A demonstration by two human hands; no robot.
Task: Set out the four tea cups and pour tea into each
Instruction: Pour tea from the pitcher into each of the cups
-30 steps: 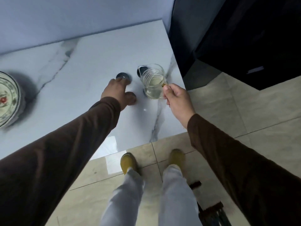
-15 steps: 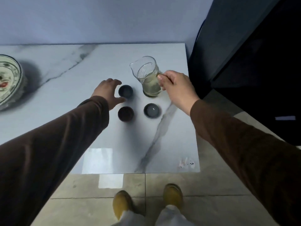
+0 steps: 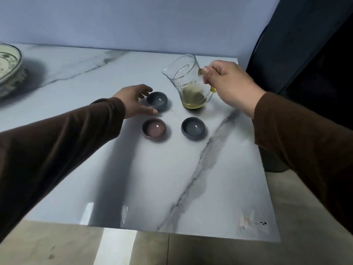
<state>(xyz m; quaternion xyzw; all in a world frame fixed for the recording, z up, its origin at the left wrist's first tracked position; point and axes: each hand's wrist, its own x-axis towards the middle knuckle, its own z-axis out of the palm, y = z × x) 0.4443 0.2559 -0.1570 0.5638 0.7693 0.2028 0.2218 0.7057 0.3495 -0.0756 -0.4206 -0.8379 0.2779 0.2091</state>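
Note:
Three small cups stand on the marble table (image 3: 172, 188): a grey cup (image 3: 157, 100) at the back left, a brownish cup (image 3: 154, 128) in front of it, and a second grey cup (image 3: 193, 128) to the right. My left hand (image 3: 134, 100) rests beside the back grey cup, its thumb and fingers touching the cup's left side. My right hand (image 3: 227, 83) grips the handle of a glass pitcher (image 3: 189, 85) with pale yellow tea in its bottom. The pitcher sits behind the right grey cup, tilted slightly left. A fourth cup is not visible.
A patterned ceramic bowl (image 3: 9, 67) sits at the table's far left edge. A wall runs behind the table, and dark furniture (image 3: 305, 44) stands close to its right side. The table's front edge meets tiled floor (image 3: 57, 245).
The camera view has lifted from my legs toward the table. The three cups came into view. My left hand stayed by the back grey cup; my right hand kept hold of the pitcher.

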